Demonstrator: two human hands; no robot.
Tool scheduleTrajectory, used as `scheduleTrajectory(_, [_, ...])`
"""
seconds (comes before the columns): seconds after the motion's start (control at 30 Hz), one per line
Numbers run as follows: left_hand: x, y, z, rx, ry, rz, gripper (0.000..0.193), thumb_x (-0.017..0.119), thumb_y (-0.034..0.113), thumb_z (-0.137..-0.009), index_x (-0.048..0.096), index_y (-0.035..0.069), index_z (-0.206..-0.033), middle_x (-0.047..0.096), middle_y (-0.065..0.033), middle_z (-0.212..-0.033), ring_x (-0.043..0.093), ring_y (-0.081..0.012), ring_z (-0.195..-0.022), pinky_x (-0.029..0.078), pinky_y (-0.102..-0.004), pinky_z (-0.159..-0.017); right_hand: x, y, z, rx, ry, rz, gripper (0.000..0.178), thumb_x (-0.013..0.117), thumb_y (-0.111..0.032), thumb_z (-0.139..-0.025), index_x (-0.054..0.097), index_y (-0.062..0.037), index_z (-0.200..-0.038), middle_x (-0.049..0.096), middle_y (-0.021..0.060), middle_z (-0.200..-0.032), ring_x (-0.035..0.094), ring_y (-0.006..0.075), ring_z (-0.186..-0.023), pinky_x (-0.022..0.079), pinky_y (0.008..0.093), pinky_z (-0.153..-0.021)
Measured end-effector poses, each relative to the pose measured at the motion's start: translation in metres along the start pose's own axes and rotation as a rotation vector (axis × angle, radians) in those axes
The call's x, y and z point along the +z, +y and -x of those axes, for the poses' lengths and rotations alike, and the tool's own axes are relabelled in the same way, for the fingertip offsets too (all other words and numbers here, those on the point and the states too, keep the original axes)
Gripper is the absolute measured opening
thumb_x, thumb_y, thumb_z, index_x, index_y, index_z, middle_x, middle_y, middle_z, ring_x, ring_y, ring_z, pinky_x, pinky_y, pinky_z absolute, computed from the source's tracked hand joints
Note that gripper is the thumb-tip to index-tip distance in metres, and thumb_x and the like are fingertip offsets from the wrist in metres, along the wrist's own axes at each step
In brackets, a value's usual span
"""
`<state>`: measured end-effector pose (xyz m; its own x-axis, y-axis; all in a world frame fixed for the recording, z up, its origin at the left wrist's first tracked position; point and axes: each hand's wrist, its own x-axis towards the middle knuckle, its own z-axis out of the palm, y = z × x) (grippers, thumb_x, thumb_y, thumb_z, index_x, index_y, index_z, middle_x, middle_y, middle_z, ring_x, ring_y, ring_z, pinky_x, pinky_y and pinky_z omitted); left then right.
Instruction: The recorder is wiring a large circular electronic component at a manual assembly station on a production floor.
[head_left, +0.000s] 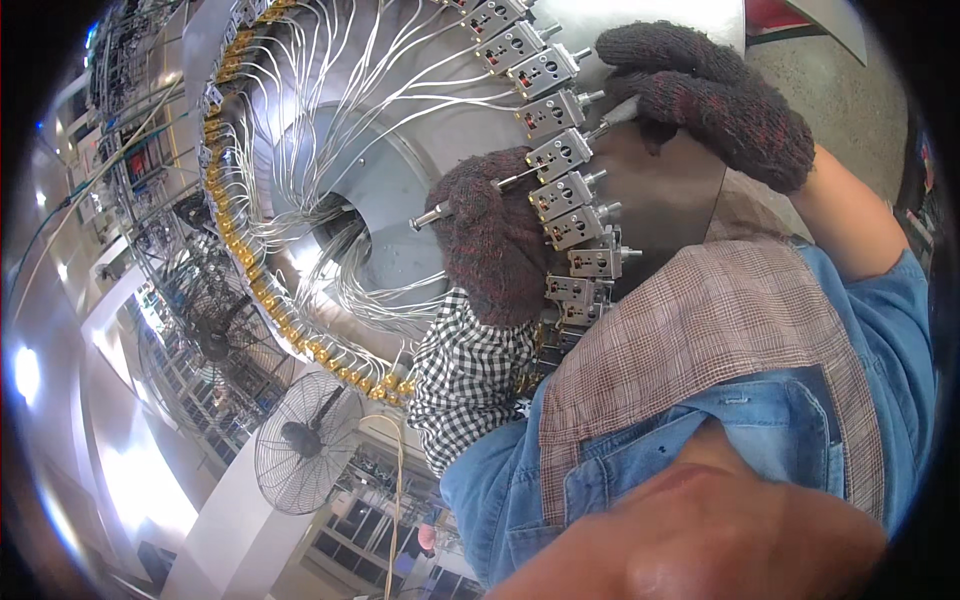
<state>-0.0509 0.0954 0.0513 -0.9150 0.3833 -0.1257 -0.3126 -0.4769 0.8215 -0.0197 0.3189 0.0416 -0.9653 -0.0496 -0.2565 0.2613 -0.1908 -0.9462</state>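
Note:
My left hand [492,250], in a dark knitted glove and checked sleeve, is closed round a slim metal tool [432,215]. The tool's thick end sticks out on the left. Its thin shaft points right to a small metal block [558,155] in a curved row. My right hand [715,110], also gloved, has bent fingers round a grey tapered piece [622,110]. That piece's narrow end lies at the fitting on the block's outer side; whether they touch is hard to tell. The glove hides the rest of it.
Similar metal blocks [540,68] follow the rim of a large round metal machine [390,150]. Thin white wires [350,85] fan out from its middle to brass-coloured parts [265,285] along the left rim. A standing fan [300,440] is beyond, at lower left.

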Motion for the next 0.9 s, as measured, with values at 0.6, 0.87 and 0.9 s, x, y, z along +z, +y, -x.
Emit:
scheduleTrajectory(0.6, [0.009, 0.005, -0.001, 0.039, 0.076, -0.269, 0.045, 0.049, 0.034, -0.083, 0.053, -0.009, -0.091, 0.058, -0.0169, -0.082, 0.058, -0.0214, -0.069, 0.05, -0.0311, -0.059, -0.012, 0.014, -0.005, -0.149, 0.03, 0.353, 0.027, 0.045, -0.019, -0.085, 0.055, -0.0047, -0.106, 0.051, 0.009, -0.111, 0.051, 0.0166, -0.099, 0.045, 0.0276, -0.081])
scheduleTrajectory(0.87, [-0.003, 0.005, 0.0, -0.025, -0.021, -0.118, 0.028, 0.051, 0.021, -0.083, 0.05, -0.005, -0.09, 0.057, -0.019, -0.084, 0.059, -0.0269, -0.077, 0.05, -0.0386, -0.072, -0.019, 0.022, -0.015, -0.669, -0.036, 0.769, 0.031, 0.047, -0.023, -0.084, 0.052, -0.0057, -0.11, 0.053, 0.0081, -0.107, 0.053, 0.0152, -0.095, 0.047, 0.0266, -0.073])
scheduleTrajectory(0.9, [-0.001, 0.001, 0.001, 0.037, 0.04, -0.1, 0.028, 0.051, 0.021, -0.083, 0.05, -0.005, -0.09, 0.057, -0.0191, -0.084, 0.059, -0.0269, -0.077, 0.051, -0.0384, -0.072, -0.015, 0.016, -0.014, -0.67, -0.038, 0.766, 0.031, 0.047, -0.023, -0.084, 0.052, -0.0057, -0.11, 0.053, 0.0081, -0.107, 0.053, 0.0152, -0.095, 0.047, 0.0266, -0.073])
